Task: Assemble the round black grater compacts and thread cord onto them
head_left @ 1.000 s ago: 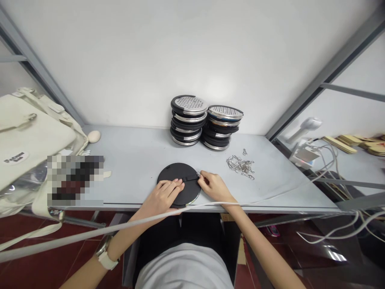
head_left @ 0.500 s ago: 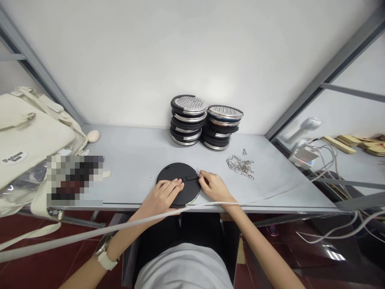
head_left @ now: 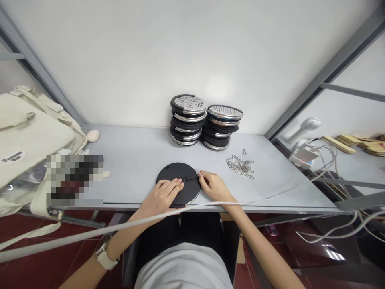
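A round black disc (head_left: 171, 173) lies flat at the table's front edge, with a black strap (head_left: 189, 178) across it. My left hand (head_left: 165, 194) rests on the disc's left part, its closed fingertips on the strap's inner end. At the disc's right edge my right hand (head_left: 214, 185) pinches a small metal clip (head_left: 197, 173) at the strap's outer end. To the right lies a loose pile of silver clips (head_left: 240, 165). Behind the disc stand two stacks of round discs, the left stack (head_left: 189, 120) and the right stack (head_left: 223, 127), with perforated metal tops.
A white cable (head_left: 135, 222) runs across the view in front of both forearms. At the left are a cream bag (head_left: 33, 132) and a small pale round object (head_left: 93, 136). Metal shelf posts flank the grey table (head_left: 129, 152). A white device (head_left: 303, 152) with cables is at the right.
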Demonstrator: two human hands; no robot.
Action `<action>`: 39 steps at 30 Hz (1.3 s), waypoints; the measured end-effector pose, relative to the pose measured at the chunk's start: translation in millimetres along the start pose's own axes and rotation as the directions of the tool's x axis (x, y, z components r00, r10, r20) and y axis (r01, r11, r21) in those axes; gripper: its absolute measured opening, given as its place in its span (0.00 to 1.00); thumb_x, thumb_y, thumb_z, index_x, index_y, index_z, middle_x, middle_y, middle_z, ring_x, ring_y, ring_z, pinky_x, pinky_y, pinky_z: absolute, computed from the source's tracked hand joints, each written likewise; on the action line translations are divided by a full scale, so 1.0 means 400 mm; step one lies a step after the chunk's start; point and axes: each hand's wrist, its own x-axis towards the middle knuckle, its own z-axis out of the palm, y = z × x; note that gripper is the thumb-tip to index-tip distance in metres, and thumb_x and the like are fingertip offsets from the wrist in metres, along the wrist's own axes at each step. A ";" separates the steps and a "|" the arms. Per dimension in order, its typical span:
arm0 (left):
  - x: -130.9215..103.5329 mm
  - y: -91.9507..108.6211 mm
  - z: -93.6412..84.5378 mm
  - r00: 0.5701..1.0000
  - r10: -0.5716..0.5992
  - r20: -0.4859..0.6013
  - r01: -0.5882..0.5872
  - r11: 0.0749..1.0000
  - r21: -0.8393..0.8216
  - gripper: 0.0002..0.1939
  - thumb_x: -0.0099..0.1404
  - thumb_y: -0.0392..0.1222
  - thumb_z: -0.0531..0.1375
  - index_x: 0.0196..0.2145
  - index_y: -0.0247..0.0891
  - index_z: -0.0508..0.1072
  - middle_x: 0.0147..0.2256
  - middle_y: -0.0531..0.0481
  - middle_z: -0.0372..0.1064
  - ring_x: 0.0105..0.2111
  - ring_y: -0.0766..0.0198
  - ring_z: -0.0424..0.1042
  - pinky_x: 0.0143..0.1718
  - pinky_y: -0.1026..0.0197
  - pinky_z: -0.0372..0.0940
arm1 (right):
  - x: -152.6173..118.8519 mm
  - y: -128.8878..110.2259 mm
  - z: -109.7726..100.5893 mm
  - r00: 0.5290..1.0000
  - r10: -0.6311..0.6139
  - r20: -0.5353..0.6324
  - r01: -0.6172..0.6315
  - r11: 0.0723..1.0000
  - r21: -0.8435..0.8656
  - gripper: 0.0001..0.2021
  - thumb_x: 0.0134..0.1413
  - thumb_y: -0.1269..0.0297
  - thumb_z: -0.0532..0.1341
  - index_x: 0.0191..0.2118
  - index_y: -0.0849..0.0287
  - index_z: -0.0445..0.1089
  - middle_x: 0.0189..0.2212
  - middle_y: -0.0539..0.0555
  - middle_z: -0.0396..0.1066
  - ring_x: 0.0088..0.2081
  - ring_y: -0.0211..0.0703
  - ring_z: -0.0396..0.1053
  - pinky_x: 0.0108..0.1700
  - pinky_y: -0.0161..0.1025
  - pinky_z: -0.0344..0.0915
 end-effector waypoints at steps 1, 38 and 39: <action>0.000 0.000 0.000 1.000 0.000 0.003 0.000 1.000 0.001 0.30 0.63 0.50 0.60 0.58 0.30 0.60 0.56 0.37 0.62 0.57 0.50 0.60 0.52 0.50 0.59 | 0.000 0.001 0.000 1.000 0.001 -0.001 -0.001 1.000 0.003 0.14 0.65 0.64 0.46 0.27 0.57 0.58 0.20 0.48 0.63 0.22 0.36 0.59 0.28 0.32 0.51; 0.012 0.007 -0.015 0.999 -0.004 -0.044 0.004 1.000 0.003 0.28 0.66 0.53 0.56 0.55 0.29 0.63 0.53 0.36 0.66 0.55 0.51 0.63 0.50 0.51 0.61 | -0.001 -0.014 0.002 1.000 0.025 -0.004 -0.025 0.996 -0.091 0.16 0.66 0.62 0.44 0.31 0.57 0.64 0.21 0.50 0.68 0.23 0.38 0.65 0.29 0.32 0.53; 0.012 0.007 -0.015 0.999 -0.004 -0.045 0.004 1.000 0.004 0.28 0.66 0.53 0.56 0.55 0.29 0.63 0.53 0.36 0.66 0.55 0.51 0.63 0.50 0.51 0.61 | -0.001 -0.014 0.003 1.000 0.029 0.000 -0.029 0.995 -0.100 0.16 0.67 0.62 0.44 0.32 0.57 0.64 0.22 0.51 0.68 0.23 0.39 0.66 0.29 0.32 0.53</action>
